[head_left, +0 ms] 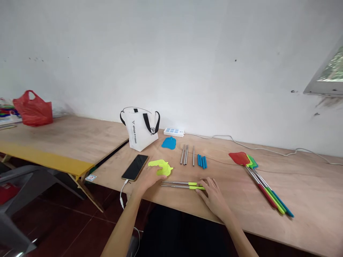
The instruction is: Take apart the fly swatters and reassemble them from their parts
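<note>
My left hand (150,177) is over the yellow-green mesh fly swatter heads (165,169), its thumb and index finger closed on the edge of one. My right hand (213,195) has its thumb and fingers around the yellow-green grips of two steel swatter rods (175,184), which lie side by side with their bare ends to the left. Behind them are several loose steel rods (185,155) and several blue grips (202,161). A blue swatter head (169,143) lies flat near the wall. Some grip ends are hidden under my right fingers.
Complete fly swatters with red (239,158), green and blue heads lie stacked at the right. A phone (135,167) on a white cable is left of my left hand. Behind stand a white bag (140,132) and a power strip (174,132). A red plastic bag (36,110) sits on the left table.
</note>
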`<state>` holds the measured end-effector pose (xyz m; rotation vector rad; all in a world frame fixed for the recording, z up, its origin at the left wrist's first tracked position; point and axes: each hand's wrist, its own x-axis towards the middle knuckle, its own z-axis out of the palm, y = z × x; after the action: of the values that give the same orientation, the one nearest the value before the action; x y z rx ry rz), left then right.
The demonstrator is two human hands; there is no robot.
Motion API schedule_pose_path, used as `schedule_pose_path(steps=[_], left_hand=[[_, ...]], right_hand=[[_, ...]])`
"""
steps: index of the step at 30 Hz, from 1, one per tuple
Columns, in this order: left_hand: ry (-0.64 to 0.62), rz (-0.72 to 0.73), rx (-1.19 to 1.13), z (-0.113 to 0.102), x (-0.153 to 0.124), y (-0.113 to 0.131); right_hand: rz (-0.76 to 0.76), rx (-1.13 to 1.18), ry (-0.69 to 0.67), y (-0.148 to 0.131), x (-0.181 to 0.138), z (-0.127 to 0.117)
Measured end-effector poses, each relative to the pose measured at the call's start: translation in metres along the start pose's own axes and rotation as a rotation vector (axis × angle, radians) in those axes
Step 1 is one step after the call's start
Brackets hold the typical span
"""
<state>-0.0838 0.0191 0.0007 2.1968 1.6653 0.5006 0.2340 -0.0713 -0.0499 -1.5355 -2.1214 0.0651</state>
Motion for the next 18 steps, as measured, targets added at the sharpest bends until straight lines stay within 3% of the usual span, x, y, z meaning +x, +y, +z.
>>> schedule_pose_path(steps=[3,7,10,15,18], left_hand=[[0.027,-0.053,-0.039,-0.002,-0.001,-0.005],[0.064,0.069,-0.081,0.007,0.005,-0.017],[0.075,0.034,-0.086,0.013,0.009,-0.02],[0.114,-0.012,-0.02,0.009,0.008,-0.011],[0.172,0.025,-0.111,0.002,0.006,-0.001]], right_hand=[[-0.01,-0.007,-0.029,-0.002,0.0,-0.004],[-0.025,-0.036,-0.064,-0.006,0.001,-0.009],[-0.04,-0.055,-0.068,-0.013,0.002,-0.012],[-0.18,-0.095,-0.052,-0.032,0.001,-0.012],[-0.204,-0.092,-0.055,-0.04,0.002,-0.009]])
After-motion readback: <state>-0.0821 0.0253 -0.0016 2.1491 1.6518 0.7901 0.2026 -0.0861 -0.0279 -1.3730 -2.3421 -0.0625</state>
